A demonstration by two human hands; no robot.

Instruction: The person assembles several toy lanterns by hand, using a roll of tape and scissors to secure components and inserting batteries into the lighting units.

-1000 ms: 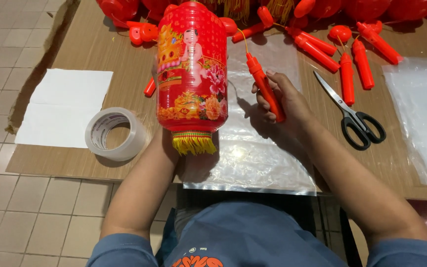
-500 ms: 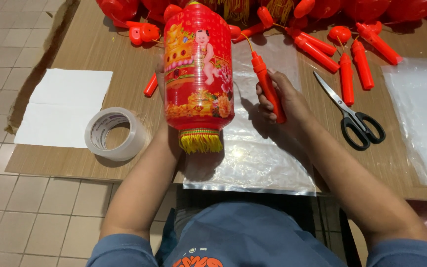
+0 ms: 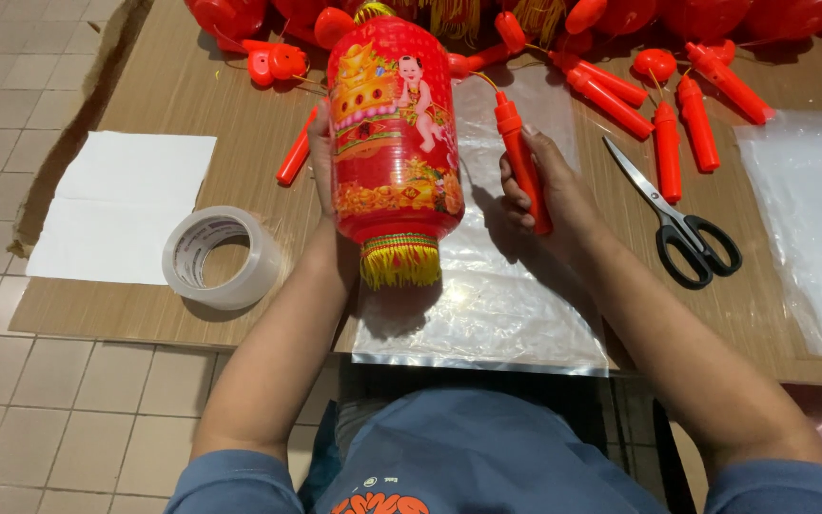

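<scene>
Red plastic lantern is being gripped upright by the left hand while, at its 3 o'clock, the right hand is clutching an orange handle, seemingly mid-assembly, likely needing careful alignment above the clear bag.

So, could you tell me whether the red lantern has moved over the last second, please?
Yes. The red lantern has shifted slightly right, away from the tape roll, turning in the left hand.

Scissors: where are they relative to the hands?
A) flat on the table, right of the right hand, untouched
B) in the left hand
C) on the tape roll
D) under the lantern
A: the black-handled scissors lie on the table beyond the right hand, which grips a red handle.
</scene>
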